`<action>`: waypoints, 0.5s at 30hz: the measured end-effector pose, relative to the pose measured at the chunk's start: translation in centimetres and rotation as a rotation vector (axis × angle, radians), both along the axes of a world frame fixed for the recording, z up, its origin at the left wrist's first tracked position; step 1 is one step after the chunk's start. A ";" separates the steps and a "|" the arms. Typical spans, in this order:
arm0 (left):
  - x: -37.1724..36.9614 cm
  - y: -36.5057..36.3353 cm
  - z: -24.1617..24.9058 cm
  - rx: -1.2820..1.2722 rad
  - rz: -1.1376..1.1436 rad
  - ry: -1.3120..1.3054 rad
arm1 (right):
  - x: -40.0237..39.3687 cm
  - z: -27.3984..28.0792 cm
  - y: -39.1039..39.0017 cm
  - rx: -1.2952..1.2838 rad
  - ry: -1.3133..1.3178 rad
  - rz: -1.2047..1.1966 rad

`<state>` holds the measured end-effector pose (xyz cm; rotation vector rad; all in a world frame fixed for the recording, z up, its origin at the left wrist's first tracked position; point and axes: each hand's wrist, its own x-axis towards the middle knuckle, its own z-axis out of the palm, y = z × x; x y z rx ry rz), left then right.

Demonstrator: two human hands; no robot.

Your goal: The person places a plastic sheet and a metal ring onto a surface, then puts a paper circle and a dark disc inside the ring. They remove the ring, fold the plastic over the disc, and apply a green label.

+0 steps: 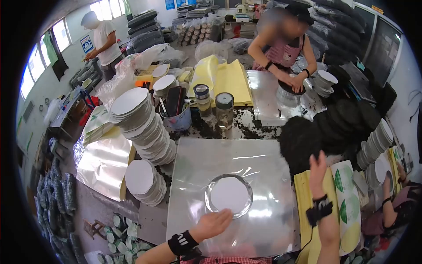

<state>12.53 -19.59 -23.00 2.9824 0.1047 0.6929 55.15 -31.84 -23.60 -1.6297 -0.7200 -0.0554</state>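
Observation:
A white round disc [230, 195] lies inside a shiny silver ring [249, 203] on a reflective metal sheet [193, 167]. My left hand [212, 225] rests at the disc's near edge with its fingers extended and together, gripping nothing that I can see. To the right, my right hand [318, 174] is raised with its fingers stretched out and nothing in them. Just beyond it is a pile of black round pads [301, 143]. Both wrists wear black bands.
Stacks of white discs [145, 176] stand left of the sheet. Yellow paper [314, 198] and green-printed sheets [345, 193] lie right. Two bottles [224, 112] and a bucket [178, 121] stand behind. Across the table, a co-worker [285, 48] presses a black pad; another works at lower right.

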 end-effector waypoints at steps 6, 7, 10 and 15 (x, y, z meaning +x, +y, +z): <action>-2.3 0.3 0.2 -0.181 -0.242 0.041 | -19.8 1.0 -0.2 -0.163 -0.879 0.668; -3.0 -0.2 1.0 -0.186 -0.237 0.107 | -21.1 -1.7 -0.4 -0.331 -0.953 0.850; -3.9 0.9 1.3 -0.458 -0.030 0.137 | -21.5 0.2 -0.3 -0.445 -0.843 0.983; 3.8 5.2 2.3 -0.287 0.311 0.362 | -22.6 4.7 5.4 -0.866 -0.746 0.724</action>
